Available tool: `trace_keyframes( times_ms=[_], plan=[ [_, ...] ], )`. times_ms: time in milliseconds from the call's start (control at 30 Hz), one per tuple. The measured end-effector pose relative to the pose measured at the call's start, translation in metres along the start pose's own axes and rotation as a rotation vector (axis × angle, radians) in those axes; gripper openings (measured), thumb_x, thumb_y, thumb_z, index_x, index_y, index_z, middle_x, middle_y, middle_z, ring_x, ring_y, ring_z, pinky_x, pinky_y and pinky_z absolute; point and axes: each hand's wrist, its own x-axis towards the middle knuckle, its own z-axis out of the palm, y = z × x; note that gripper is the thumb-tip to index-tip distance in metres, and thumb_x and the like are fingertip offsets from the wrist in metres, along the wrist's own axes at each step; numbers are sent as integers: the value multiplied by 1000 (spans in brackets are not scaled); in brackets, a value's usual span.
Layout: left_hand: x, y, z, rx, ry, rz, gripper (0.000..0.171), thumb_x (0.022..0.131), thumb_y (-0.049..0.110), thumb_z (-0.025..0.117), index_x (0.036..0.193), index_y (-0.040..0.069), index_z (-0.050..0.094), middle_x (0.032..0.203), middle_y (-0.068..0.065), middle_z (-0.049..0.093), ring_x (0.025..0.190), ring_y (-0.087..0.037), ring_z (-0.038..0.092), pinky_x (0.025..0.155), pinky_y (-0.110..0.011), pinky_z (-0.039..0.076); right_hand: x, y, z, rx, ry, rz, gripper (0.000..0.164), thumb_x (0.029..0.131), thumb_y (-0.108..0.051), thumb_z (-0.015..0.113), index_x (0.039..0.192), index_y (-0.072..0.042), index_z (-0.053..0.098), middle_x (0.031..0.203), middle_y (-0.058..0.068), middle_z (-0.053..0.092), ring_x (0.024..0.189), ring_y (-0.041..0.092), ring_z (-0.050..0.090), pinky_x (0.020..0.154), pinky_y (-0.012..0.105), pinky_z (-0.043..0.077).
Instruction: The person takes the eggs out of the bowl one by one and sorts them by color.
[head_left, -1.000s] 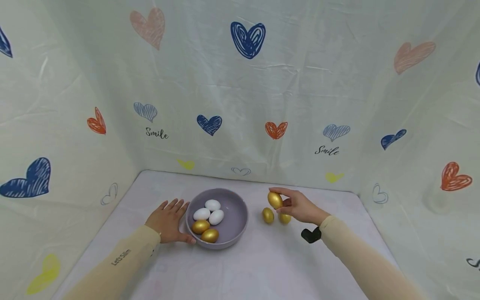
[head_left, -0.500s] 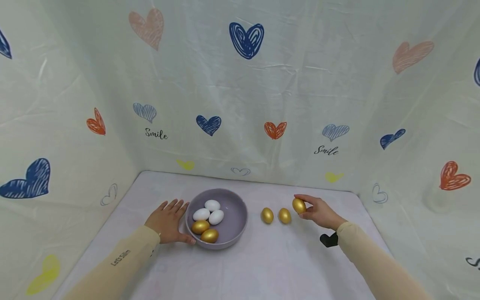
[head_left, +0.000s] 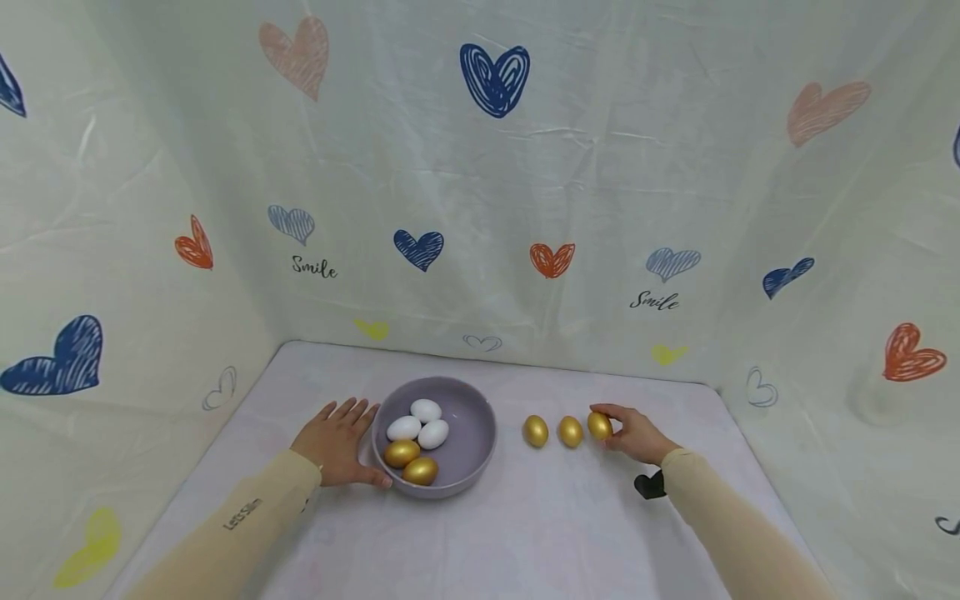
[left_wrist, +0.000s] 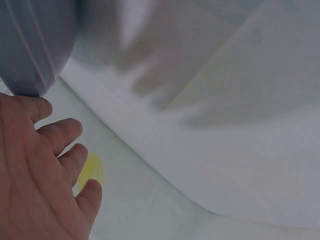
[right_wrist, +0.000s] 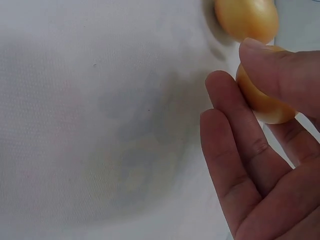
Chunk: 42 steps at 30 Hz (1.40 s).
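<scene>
A purple-grey bowl (head_left: 468, 454) stands left of centre on the table, holding several eggs: three white eggs (head_left: 432, 434) and two golden eggs (head_left: 420, 471). My left hand (head_left: 337, 446), fingers spread, touches the bowl's left side; its palm (left_wrist: 35, 170) and the bowl's outer wall (left_wrist: 35, 45) fill the left of the left wrist view. To the right, my right hand (head_left: 637, 435) pinches a golden egg (head_left: 599, 426) between thumb and fingers, at table level. In the right wrist view the thumb partly covers that egg (right_wrist: 270, 102). Two more golden eggs (head_left: 570, 432) lie in line beside it.
The white table (head_left: 495, 542) is backed by a pale curtain (head_left: 592, 183) printed with hearts, which also closes off both sides. A black heart-shaped patch (head_left: 649, 485) shows beside the right cuff.
My right hand has carried its golden egg rightward, past the other two, then lowered it to the row's right end. The left hand and bowl have stayed put.
</scene>
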Motion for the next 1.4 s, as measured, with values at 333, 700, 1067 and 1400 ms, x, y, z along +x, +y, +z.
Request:
trace_keyframes(
  times_ms=[333, 700, 1067, 1400],
  plan=[
    [0, 0, 0, 2, -2, 0, 126, 67, 91, 55, 149, -4, 41, 151, -25, 41, 141, -42, 34, 115, -57, 24, 4, 3, 8, -28, 15, 25, 65, 79, 5, 77, 140, 0, 55, 138, 22, 54, 126, 38, 48, 97, 50, 47],
    [0, 1, -1, 8, -1, -2, 125, 67, 90, 56, 148, -4, 42, 150, -25, 41, 141, -42, 34, 115, -57, 25, 7, 11, 14, -20, 25, 3, 65, 79, 3, 79, 139, 2, 55, 138, 25, 53, 129, 44, 45, 108, 60, 35],
    [1, -1, 3, 6, 5, -6, 128, 65, 93, 52, 148, -4, 42, 150, -25, 41, 141, -42, 34, 116, -56, 24, 6, 9, 15, -52, 17, 19, 68, 80, 0, 80, 141, 4, 50, 138, 29, 52, 129, 45, 46, 107, 59, 37],
    [1, -2, 5, -10, 15, -5, 129, 65, 94, 52, 148, -5, 43, 150, -26, 41, 141, -43, 34, 116, -57, 24, 5, 11, 15, -54, 18, 22, 73, 78, 1, 80, 142, 8, 46, 138, 30, 51, 129, 46, 45, 107, 60, 36]
  ],
)
